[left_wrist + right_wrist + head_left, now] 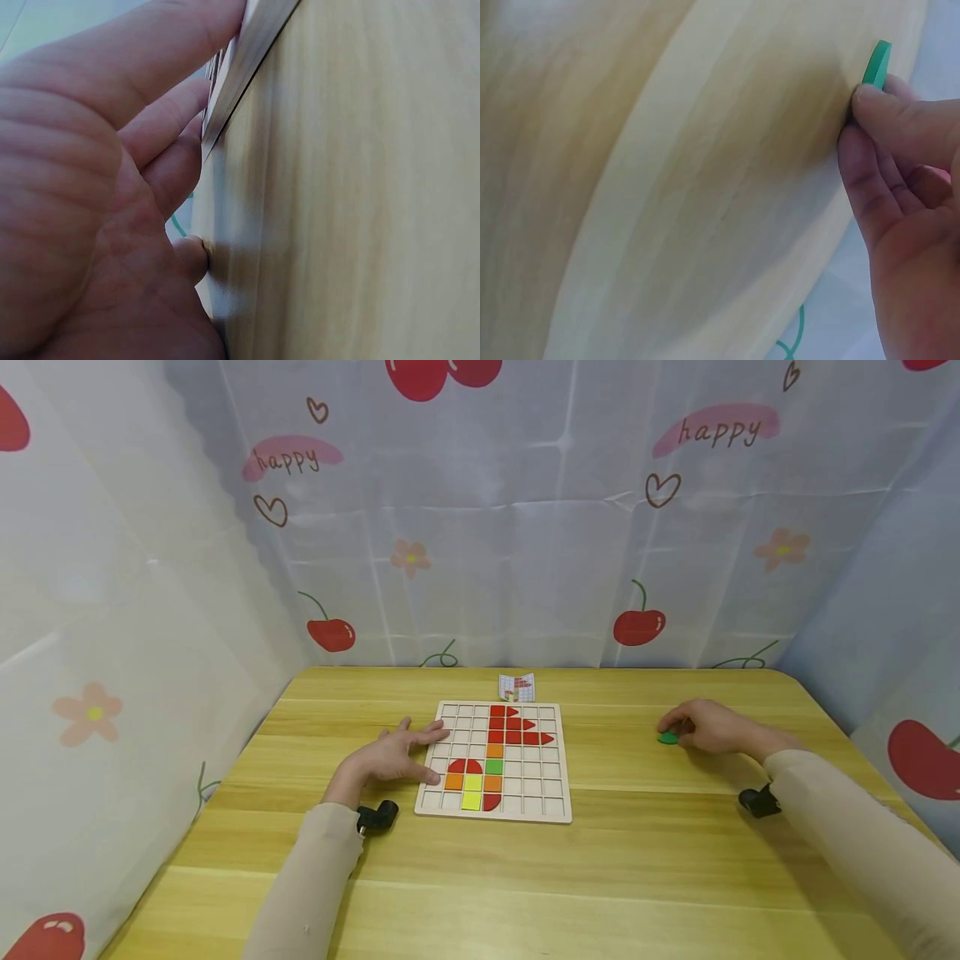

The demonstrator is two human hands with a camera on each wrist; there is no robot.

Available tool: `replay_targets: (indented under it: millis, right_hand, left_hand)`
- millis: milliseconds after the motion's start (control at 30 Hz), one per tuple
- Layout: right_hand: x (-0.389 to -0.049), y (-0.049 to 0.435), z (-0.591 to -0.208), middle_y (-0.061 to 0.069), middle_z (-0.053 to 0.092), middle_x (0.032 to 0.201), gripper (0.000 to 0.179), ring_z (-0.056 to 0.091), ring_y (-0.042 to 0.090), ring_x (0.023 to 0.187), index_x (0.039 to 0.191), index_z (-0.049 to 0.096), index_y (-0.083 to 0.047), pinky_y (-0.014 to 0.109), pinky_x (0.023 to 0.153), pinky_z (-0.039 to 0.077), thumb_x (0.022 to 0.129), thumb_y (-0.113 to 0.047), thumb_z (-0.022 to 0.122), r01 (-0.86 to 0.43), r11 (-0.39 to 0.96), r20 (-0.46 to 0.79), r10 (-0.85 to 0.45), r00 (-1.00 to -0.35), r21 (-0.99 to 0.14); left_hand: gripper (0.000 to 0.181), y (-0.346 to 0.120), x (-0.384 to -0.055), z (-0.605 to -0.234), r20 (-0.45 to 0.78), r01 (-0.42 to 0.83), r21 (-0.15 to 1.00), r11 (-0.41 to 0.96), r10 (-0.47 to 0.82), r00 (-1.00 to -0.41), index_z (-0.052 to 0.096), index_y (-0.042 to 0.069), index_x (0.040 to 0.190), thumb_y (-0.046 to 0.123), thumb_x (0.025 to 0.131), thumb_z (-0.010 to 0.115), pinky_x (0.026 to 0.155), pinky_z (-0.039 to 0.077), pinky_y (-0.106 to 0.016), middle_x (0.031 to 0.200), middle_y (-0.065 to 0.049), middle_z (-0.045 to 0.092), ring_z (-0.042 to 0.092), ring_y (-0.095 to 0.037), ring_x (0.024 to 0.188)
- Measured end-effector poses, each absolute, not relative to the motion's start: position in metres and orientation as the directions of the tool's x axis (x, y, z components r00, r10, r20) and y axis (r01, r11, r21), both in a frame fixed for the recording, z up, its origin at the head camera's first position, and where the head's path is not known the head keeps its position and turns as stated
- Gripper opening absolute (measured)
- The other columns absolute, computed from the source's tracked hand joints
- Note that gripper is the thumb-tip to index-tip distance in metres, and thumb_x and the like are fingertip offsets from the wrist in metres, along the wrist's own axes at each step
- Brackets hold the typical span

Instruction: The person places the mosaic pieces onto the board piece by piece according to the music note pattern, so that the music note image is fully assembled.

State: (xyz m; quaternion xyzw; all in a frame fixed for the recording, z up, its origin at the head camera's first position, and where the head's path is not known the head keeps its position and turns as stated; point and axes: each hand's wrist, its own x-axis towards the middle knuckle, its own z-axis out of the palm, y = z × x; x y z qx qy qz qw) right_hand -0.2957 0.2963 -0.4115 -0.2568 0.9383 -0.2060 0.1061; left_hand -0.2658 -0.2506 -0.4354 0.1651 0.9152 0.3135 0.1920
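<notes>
Between thumb and fingers, my right hand (708, 727) pinches a flat green piece (667, 738) over the right side of the table. The right wrist view shows the green piece (877, 64) edge-on, its far end sticking out past the thumb. My left hand (386, 756) rests with spread fingers on the left edge of a wooden grid board (525, 789); thumb and fingertips touch its rim. Red pieces (516, 724) fill cells in the board's upper middle. Orange, green, yellow and rounded red pieces sit lower down, among them a yellow square (472, 801).
A small folded picture card (517, 687) stands behind the board, showing a similar coloured grid. The wooden table (495, 877) reaches back to a printed curtain (480, 602), which also hangs at both sides. A black wrist camera (378, 817) sits by the left wrist.
</notes>
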Motion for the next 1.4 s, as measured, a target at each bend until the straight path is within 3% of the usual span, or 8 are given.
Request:
replay_targets:
  millis: [233, 633, 900, 1167, 1400]
  right_hand:
    - [-0.292, 0.296, -0.411, 0.002, 0.070, 0.096, 0.021, 0.059, 0.014, 0.086, 0.112, 0.072, 0.003, 0.025, 0.074, 0.053, 0.093, -0.004, 0.073, -0.421, 0.796, -0.103, -0.508, -0.855, -0.435]
    - [-0.285, 0.293, -0.420, -0.002, 0.064, 0.090, 0.028, 0.054, 0.012, 0.080, 0.101, 0.068, -0.009, 0.028, 0.073, 0.048, 0.092, -0.034, 0.078, -0.386, 0.831, -0.082, -0.452, -0.888, -0.399]
    - [-0.288, 0.291, -0.420, 0.000, 0.069, 0.097, 0.037, 0.061, 0.011, 0.088, 0.117, 0.068, -0.001, 0.032, 0.079, 0.055, 0.092, -0.026, 0.079, -0.439, 0.808, -0.048, -0.495, -0.868, -0.394]
    - [-0.282, 0.281, -0.418, -0.001, 0.070, 0.095, 0.020, 0.061, 0.011, 0.085, 0.110, 0.072, -0.004, 0.032, 0.077, 0.054, 0.095, -0.018, 0.073, -0.430, 0.804, -0.061, -0.495, -0.867, -0.411]
    - [-0.278, 0.275, -0.415, 0.002, 0.070, 0.093, 0.019, 0.060, 0.012, 0.082, 0.108, 0.071, -0.001, 0.034, 0.075, 0.054, 0.096, -0.015, 0.071, -0.439, 0.808, -0.060, -0.499, -0.865, -0.394]
  left_hand:
    - [0.089, -0.250, -0.264, -0.434, -0.249, 0.177, 0.638, 0.749, 0.419, -0.873, 0.042, 0.037, 0.158, 0.041, 0.081, 0.087, 0.122, -0.009, -0.072, 0.170, 0.019, 0.023, -0.011, -0.037, 0.161]
    - [0.088, -0.249, -0.264, -0.433, -0.249, 0.183, 0.627, 0.757, 0.418, -0.874, 0.041, 0.037, 0.158, 0.041, 0.082, 0.086, 0.122, -0.008, -0.072, 0.170, 0.019, 0.022, -0.011, -0.036, 0.161]
    - [0.088, -0.249, -0.264, -0.432, -0.251, 0.174, 0.643, 0.746, 0.420, -0.872, 0.041, 0.037, 0.158, 0.041, 0.082, 0.086, 0.121, -0.010, -0.074, 0.170, 0.019, 0.021, -0.013, -0.036, 0.161]
    - [0.088, -0.249, -0.263, -0.432, -0.258, 0.166, 0.646, 0.745, 0.418, -0.871, 0.042, 0.037, 0.157, 0.041, 0.081, 0.086, 0.121, -0.010, -0.074, 0.170, 0.019, 0.022, -0.013, -0.036, 0.161]
    - [0.089, -0.249, -0.264, -0.434, -0.253, 0.172, 0.644, 0.746, 0.419, -0.872, 0.042, 0.037, 0.158, 0.042, 0.081, 0.086, 0.121, -0.009, -0.075, 0.170, 0.019, 0.022, -0.013, -0.037, 0.161]
